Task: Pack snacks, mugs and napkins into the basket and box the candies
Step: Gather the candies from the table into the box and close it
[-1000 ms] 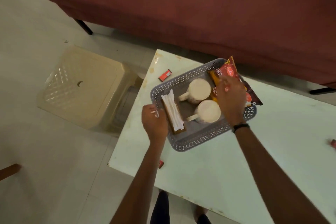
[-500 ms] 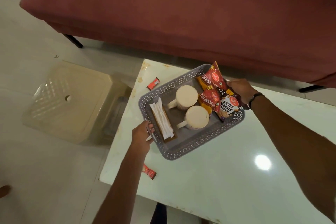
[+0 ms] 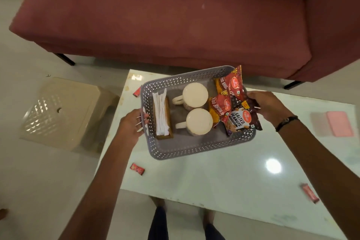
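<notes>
Since a moment ago the head view has swung up, baring more of the maroon fabric sofa (image 3: 175,15) behind the glossy pale bench (image 3: 224,177). Leftmost, a beige plastic stool (image 3: 60,111) stands on the tiled floor. Left hand (image 3: 132,123) has its grip curled round the perforated grey basket (image 3: 185,151) handle. Inside lie white napkins (image 3: 160,115) in a wooden holder, two cream mugs (image 3: 195,95), then glossy snack packets (image 3: 240,121), which the right hand (image 3: 266,106) pinches at the rim. Red candies (image 3: 137,169) lie scattered; a pink box (image 3: 340,123) sits far right
</notes>
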`<state>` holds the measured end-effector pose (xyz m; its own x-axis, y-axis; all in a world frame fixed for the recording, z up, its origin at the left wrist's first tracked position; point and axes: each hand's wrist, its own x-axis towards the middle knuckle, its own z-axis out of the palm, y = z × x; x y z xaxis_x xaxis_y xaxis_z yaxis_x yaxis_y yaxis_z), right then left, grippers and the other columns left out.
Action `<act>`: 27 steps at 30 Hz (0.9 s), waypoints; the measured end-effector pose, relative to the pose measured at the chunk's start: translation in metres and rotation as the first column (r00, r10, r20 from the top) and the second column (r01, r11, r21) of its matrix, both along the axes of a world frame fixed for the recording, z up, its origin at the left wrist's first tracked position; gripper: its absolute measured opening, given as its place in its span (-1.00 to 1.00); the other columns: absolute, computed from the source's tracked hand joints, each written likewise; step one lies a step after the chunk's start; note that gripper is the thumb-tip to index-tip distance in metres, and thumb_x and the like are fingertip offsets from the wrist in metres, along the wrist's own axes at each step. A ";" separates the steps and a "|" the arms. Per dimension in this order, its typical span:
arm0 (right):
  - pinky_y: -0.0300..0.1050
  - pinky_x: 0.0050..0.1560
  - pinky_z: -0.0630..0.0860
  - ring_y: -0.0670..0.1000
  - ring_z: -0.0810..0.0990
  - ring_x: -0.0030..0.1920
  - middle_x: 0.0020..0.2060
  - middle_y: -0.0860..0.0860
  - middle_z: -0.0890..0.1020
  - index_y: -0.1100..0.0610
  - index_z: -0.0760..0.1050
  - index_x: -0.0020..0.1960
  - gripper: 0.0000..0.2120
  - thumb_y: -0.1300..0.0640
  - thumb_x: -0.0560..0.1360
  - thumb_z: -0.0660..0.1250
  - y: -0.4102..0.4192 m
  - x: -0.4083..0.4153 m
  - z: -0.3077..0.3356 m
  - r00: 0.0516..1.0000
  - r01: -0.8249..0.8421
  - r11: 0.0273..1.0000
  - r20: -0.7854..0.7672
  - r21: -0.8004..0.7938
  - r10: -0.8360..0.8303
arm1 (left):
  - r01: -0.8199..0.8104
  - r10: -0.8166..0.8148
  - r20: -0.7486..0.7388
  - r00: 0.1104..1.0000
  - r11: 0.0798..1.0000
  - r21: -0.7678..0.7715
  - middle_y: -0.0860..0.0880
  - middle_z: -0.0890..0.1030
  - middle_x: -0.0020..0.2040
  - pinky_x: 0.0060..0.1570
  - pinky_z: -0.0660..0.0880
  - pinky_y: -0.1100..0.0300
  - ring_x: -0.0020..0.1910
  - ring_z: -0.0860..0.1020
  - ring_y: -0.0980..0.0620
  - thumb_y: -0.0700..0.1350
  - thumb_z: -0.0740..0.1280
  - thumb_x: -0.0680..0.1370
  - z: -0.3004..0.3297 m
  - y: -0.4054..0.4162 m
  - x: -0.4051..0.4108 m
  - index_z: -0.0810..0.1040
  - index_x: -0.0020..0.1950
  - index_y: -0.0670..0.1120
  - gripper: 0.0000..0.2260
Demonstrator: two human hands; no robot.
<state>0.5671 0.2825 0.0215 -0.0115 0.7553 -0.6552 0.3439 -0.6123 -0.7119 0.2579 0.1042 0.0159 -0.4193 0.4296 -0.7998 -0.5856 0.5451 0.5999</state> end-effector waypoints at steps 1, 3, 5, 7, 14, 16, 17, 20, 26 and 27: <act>-0.13 -0.21 0.39 -0.03 0.44 -0.32 -0.35 0.06 0.49 0.15 0.48 -0.24 -0.79 0.22 0.55 0.20 -0.006 0.015 0.009 1.000 0.022 1.000 -0.007 -0.003 -0.022 | 0.016 -0.016 -0.002 1.000 1.000 0.000 -0.03 0.55 -0.16 -0.03 0.43 0.13 -0.18 0.50 0.05 -0.12 0.27 0.51 0.008 0.002 0.010 0.50 -0.22 -0.08 -0.88; -0.14 -0.25 0.38 -0.03 0.44 -0.32 -0.36 0.07 0.48 0.16 0.47 -0.25 -0.79 0.23 0.56 0.20 -0.018 0.045 0.024 0.997 0.069 0.998 -0.019 -0.014 -0.069 | 0.057 -0.057 -0.001 0.998 0.998 -0.011 -0.03 0.56 -0.15 0.03 0.41 0.10 -0.18 0.51 0.05 -0.11 0.27 0.51 0.019 0.007 0.029 0.49 -0.20 -0.09 -0.89; -0.14 -0.25 0.38 -0.03 0.44 -0.32 -0.36 0.06 0.49 0.17 0.47 -0.25 -0.78 0.23 0.56 0.20 -0.032 0.073 0.034 0.993 0.107 0.994 -0.039 -0.031 -0.109 | 0.093 -0.093 0.014 0.996 0.996 -0.013 -0.03 0.57 -0.16 0.06 0.41 0.09 -0.19 0.52 0.05 -0.10 0.27 0.51 0.023 0.010 0.047 0.50 -0.16 -0.11 -0.89; -0.14 -0.23 0.39 -0.02 0.45 -0.31 -0.36 0.07 0.50 0.18 0.48 -0.26 -0.78 0.23 0.54 0.22 -0.045 0.097 0.038 0.988 0.141 0.988 -0.051 -0.057 -0.144 | 0.123 -0.122 0.030 0.992 0.992 -0.029 -0.03 0.58 -0.15 0.06 0.41 0.08 -0.19 0.52 0.05 -0.09 0.26 0.53 0.021 0.012 0.064 0.50 -0.11 -0.12 -0.89; -0.14 -0.24 0.38 0.01 0.45 -0.30 -0.34 0.08 0.49 0.19 0.45 -0.28 -0.80 0.26 0.52 0.24 -0.088 0.155 0.013 0.958 0.258 0.948 -0.077 -0.186 -0.276 | 0.218 -0.214 0.038 0.976 0.967 -0.131 -0.06 0.57 -0.15 0.03 0.37 0.06 -0.19 0.52 0.03 -0.10 0.23 0.54 0.000 0.015 0.109 0.46 0.05 -0.18 -0.82; -0.13 -0.22 0.39 0.02 0.46 -0.27 -0.31 0.11 0.51 0.21 0.48 -0.26 -0.80 0.26 0.53 0.22 -0.100 0.162 -0.001 0.950 0.273 0.940 -0.099 -0.206 -0.297 | 0.232 -0.230 0.030 0.973 0.960 -0.160 -0.06 0.56 -0.16 0.01 0.37 0.07 -0.21 0.52 0.03 -0.09 0.24 0.54 -0.009 0.015 0.115 0.46 0.07 -0.18 -0.80; -0.12 -0.21 0.40 0.03 0.47 -0.25 -0.30 0.11 0.52 0.22 0.48 -0.25 -0.81 0.26 0.53 0.22 -0.105 0.164 -0.008 0.947 0.277 0.936 -0.105 -0.217 -0.304 | 0.233 -0.231 0.029 0.972 0.958 -0.166 -0.06 0.56 -0.16 0.01 0.39 0.08 -0.21 0.52 0.04 -0.08 0.25 0.54 -0.014 0.015 0.117 0.46 0.10 -0.19 -0.78; -0.10 -0.21 0.40 0.03 0.47 -0.24 -0.29 0.11 0.52 0.21 0.48 -0.25 -0.82 0.26 0.53 0.23 -0.115 0.164 -0.034 0.943 0.284 0.924 -0.099 -0.255 -0.318 | 0.240 -0.238 0.035 0.971 0.955 -0.175 -0.09 0.58 -0.05 -0.02 0.45 0.12 -0.16 0.53 0.01 -0.03 0.30 0.52 -0.031 0.015 0.118 0.46 0.22 -0.23 -0.64; -0.02 -0.04 0.41 0.09 0.47 -0.15 -0.24 0.14 0.52 0.22 0.49 -0.21 -0.85 0.24 0.52 0.24 -0.108 0.149 -0.081 0.948 0.299 0.921 -0.037 -0.251 -0.317 | 0.239 -0.251 -0.035 0.967 0.950 -0.202 -0.19 0.54 0.25 0.10 0.44 0.11 -0.01 0.56 -0.04 -0.01 0.37 0.49 -0.063 0.026 0.114 0.46 0.20 -0.26 -0.59; -0.01 -0.03 0.40 0.10 0.46 -0.15 -0.25 0.14 0.51 0.21 0.49 -0.22 -0.84 0.23 0.52 0.24 -0.105 0.146 -0.087 0.948 0.299 0.924 -0.034 -0.238 -0.316 | 0.236 -0.251 -0.048 0.967 0.947 -0.216 -0.18 0.54 0.24 0.13 0.45 0.09 0.06 0.55 -0.06 -0.01 0.38 0.48 -0.068 0.028 0.112 0.46 0.19 -0.25 -0.59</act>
<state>0.7130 0.1772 -0.0651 0.1455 0.5599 -0.8157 0.0670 -0.8281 -0.5565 0.3704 0.1327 -0.0524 -0.3838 0.3540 -0.8528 -0.3779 0.7824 0.4949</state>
